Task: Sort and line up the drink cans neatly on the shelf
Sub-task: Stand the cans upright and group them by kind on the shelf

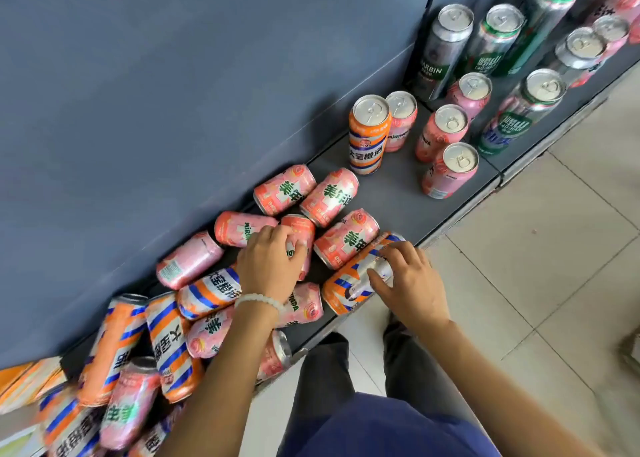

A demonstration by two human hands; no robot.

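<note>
Lying jumbled on a smooth grey metal shelf (398, 193): slim aluminium cylinders, glossy, printed pink or orange with blue stripes. Standing upright further along, tops showing silver pull-tabs: one orange can (369, 134), several pink cans (450, 171) just beside it, and behind those taller silver-and-green beer cans (521, 110) against a matte blue-grey back panel (173, 93). Crowding the near end of the shelf, a heap of fallen cans (138, 370), some overlapping, some hanging over the edge. Running alongside, pale floor tiles (554, 249).

Curling over a fallen pink can (299, 238) in the middle of the pile, the left hand (270, 266), fingers wrapped round its side, a white bead bracelet (258, 300) circling the wrist. Gripping a fallen orange striped can (349, 283) at the shelf's front edge, the right hand (412, 283), thumb and fingers bent round its silver band. Lying just beside both, more pink cans, touching one another.
</note>
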